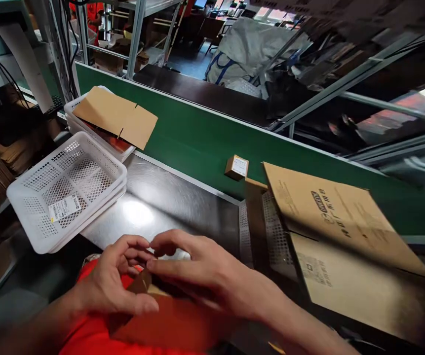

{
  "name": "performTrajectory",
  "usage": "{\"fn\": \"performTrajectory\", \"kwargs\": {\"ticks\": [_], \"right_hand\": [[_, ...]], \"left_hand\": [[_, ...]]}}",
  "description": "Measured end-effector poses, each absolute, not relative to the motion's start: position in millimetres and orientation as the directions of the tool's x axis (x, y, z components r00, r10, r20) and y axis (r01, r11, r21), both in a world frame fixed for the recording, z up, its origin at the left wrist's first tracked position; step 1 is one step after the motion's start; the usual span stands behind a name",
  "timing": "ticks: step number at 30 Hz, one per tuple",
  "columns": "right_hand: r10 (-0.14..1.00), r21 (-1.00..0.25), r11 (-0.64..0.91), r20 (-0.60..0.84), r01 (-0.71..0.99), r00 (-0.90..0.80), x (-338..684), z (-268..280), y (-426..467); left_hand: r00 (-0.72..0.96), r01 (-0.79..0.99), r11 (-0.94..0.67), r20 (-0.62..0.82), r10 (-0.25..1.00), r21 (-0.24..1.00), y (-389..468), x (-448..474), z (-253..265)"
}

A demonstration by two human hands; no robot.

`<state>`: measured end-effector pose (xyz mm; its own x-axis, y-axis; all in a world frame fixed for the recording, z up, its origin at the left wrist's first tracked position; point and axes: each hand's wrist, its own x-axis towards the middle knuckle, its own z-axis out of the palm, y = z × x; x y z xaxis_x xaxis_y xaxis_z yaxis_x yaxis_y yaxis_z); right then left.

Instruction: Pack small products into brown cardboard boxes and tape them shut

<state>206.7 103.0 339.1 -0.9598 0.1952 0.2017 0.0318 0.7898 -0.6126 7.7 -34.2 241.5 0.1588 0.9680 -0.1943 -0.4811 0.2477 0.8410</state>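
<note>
A small brown cardboard box, tinted reddish and partly blurred, is held low in front of my body. My left hand curls around its left end, with the thumb lying along the near side. My right hand reaches over the top from the right, its thumb and index finger bent near a raised flap at the left end. The fingertips of both hands almost meet above that flap. Much of the box's right part is hidden under my right hand and forearm.
White perforated baskets stand on the left, with a flat cardboard piece on the rear one. A small labelled box sits on the green conveyor belt. Large printed cardboard covers the right side beside the metal worktop.
</note>
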Motion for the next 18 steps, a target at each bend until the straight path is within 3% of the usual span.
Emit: {"fn": "performTrajectory", "kwargs": {"ticks": [3, 8, 14, 18], "right_hand": [[0.060, -0.520, 0.854, 0.133, -0.018, -0.989, 189, 340, 110], [-0.083, -0.617, 0.773, 0.138, -0.151, -0.987, 178, 337, 117], [-0.107, -0.628, 0.761, 0.123, -0.161, -0.987, 177, 335, 117], [-0.056, -0.525, 0.845, 0.090, -0.095, -0.994, 180, 336, 110]], "left_hand": [[0.149, -0.501, 0.240, -0.190, 0.970, 0.832, -34, 9, 244], [0.179, -0.491, 0.254, -0.189, 0.965, 0.833, -30, 8, 244], [0.228, -0.529, 0.271, -0.173, 0.958, 0.804, -27, 7, 243], [0.266, -0.565, 0.274, -0.143, 0.953, 0.778, -24, 6, 242]]}}
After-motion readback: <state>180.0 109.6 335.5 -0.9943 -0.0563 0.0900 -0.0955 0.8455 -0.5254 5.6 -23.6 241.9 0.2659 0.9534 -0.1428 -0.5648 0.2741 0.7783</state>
